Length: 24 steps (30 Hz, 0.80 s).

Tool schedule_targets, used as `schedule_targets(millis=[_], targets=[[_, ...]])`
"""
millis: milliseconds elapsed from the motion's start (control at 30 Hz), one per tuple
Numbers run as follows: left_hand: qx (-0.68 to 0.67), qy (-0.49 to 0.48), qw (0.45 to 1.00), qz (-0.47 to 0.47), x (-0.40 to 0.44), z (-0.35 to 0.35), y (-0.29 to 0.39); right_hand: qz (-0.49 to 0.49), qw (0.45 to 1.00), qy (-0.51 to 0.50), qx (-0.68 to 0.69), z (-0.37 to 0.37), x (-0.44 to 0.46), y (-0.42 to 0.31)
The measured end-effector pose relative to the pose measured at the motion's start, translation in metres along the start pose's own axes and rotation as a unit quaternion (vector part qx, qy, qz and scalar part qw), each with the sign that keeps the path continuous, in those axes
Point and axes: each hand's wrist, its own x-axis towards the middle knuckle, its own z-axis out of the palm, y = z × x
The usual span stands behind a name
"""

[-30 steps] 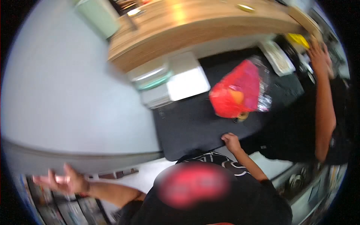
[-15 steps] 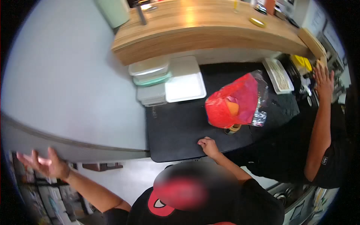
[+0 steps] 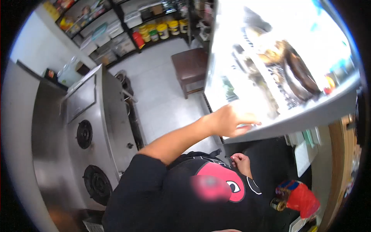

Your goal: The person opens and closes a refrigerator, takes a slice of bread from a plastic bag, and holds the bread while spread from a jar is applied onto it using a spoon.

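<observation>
My left hand [image 3: 232,120] is at the lower front edge of a brightly lit cabinet [image 3: 270,129]; its thumb and fingers are apart, and glare washes out the fingertips. Inside the cabinet, wrapped dark items [image 3: 299,75] and a rack are blurred. My right hand [image 3: 241,162] is curled closed near the edge of the black counter [image 3: 262,154], with nothing visible in it. Farther along this counter lie a red plastic bag [image 3: 303,201] and a small jar [image 3: 277,204], neither touched by my hands.
A steel stove [image 3: 104,127] with two burners runs along the left. A brown stool [image 3: 189,63] stands on the grey floor beyond. Shelves [image 3: 135,52] at the back hold tubs and yellow buckets. White trays [image 3: 305,158] sit beside the wooden ledge [image 3: 340,154] at right.
The view has swung left, bringing in the stove, shelves and lit cabinet interior. My left hand has moved from open air to the cabinet edge. The other person is out of view.
</observation>
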Motion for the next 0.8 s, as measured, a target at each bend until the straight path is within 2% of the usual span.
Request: schedule_targets(millis=[67, 133, 233, 300, 400, 633, 800], targets=[[0.068, -0.05, 0.981, -0.173, -0.088, -0.006, -0.023, -0.007, 0.998, -0.058, 0.039, 0.023, 0.026, -0.015], [0.084, -0.066, 0.951, -0.289, -0.153, -0.037, -0.023, -0.013, 0.995, -0.093, 0.042, 0.056, 0.053, -0.049], [0.102, -0.056, 0.917, -0.381, -0.192, -0.065, -0.012, -0.001, 0.972, -0.215, 0.099, 0.094, 0.063, -0.123], [0.109, -0.01, 0.925, -0.364, -0.191, -0.078, -0.017, 0.008, 0.944, -0.3, 0.137, 0.121, 0.069, -0.167], [0.098, 0.032, 0.932, -0.348, -0.178, -0.091, -0.033, -0.049, 0.897, -0.385, 0.211, 0.156, 0.087, -0.213], [-0.022, 0.09, 0.912, -0.4, -0.175, -0.125, -0.104, -0.025, 0.875, -0.436, 0.208, 0.188, 0.169, -0.267], [-0.09, 0.105, 0.861, -0.489, -0.156, -0.169, -0.172, -0.011, 0.866, -0.472, 0.165, 0.211, 0.247, -0.32]])
